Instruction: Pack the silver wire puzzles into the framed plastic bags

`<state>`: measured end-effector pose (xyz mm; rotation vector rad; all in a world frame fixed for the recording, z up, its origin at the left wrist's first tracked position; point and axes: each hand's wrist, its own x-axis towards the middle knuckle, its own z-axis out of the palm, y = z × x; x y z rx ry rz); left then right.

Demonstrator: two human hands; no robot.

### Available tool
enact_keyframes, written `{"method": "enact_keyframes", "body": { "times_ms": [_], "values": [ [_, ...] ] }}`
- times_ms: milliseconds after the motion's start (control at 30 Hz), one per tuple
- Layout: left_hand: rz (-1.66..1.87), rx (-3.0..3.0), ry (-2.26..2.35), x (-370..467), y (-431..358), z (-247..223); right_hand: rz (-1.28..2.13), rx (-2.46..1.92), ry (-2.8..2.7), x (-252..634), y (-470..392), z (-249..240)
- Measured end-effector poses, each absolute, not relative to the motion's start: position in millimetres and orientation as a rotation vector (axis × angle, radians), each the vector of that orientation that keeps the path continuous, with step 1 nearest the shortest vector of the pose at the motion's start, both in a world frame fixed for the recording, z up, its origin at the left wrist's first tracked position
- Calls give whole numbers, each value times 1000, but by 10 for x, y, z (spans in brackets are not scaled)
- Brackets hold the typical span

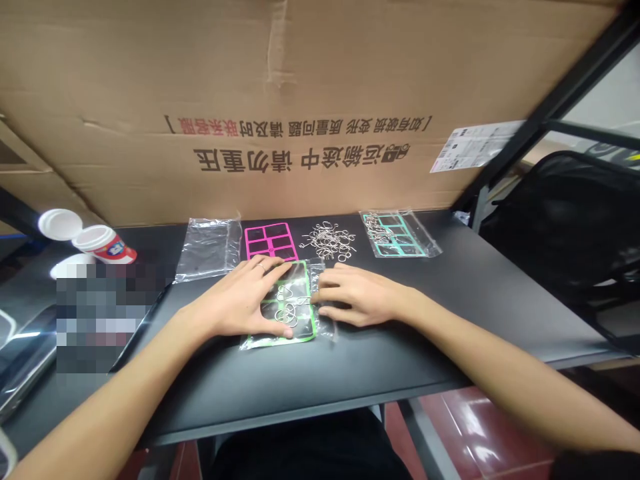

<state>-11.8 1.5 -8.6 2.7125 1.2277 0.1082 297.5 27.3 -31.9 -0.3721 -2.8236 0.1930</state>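
A clear plastic bag (329, 330) with a bright green divided frame (311, 327) inside lies on the black table in front of me. Several bent metal wire pieces (286, 315) rest over the frame, in the bag as far as I can see. My left hand (245, 293) is spread over the bag's left part, thumb and fingers wide apart. At the bag's right edge, my right hand (357, 293) has bent, separated fingers; its fingertips touch the bag beside a small wire piece (303, 301). Behind them lies a pink divided frame (271, 241).
A heap of metal wire pieces (329, 241) lies behind my hands. To its right is a bagged teal frame (400, 235) with wire pieces. An unfilled clear bag (210, 248) lies left. A red-and-white cup (113, 247) stands farther left; a cardboard sheet (300, 67) rises behind.
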Motion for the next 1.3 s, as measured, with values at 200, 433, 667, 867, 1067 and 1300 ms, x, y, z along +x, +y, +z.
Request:
{"method": "enact_keyframes", "body": {
  "times_ms": [200,433,667,867,1067,1300],
  "values": [
    [97,2711,1236,-117,22,-83,288,-557,-2770,3129,408,-280],
    [76,2704,1250,-100,10,-56,48,-1072,-2653,3286,575,-264],
    [148,2702,1216,-118,21,-98,53,-585,-2796,3026,312,-290],
    [128,2695,1222,-102,11,-82,-9,-554,-2937,2769,102,-307],
    [164,2693,1212,-121,15,-104,179,-577,-2893,2843,151,-293],
    [133,2708,1223,-140,24,-141,415,-650,-2752,3065,356,-288]
  ]
}}
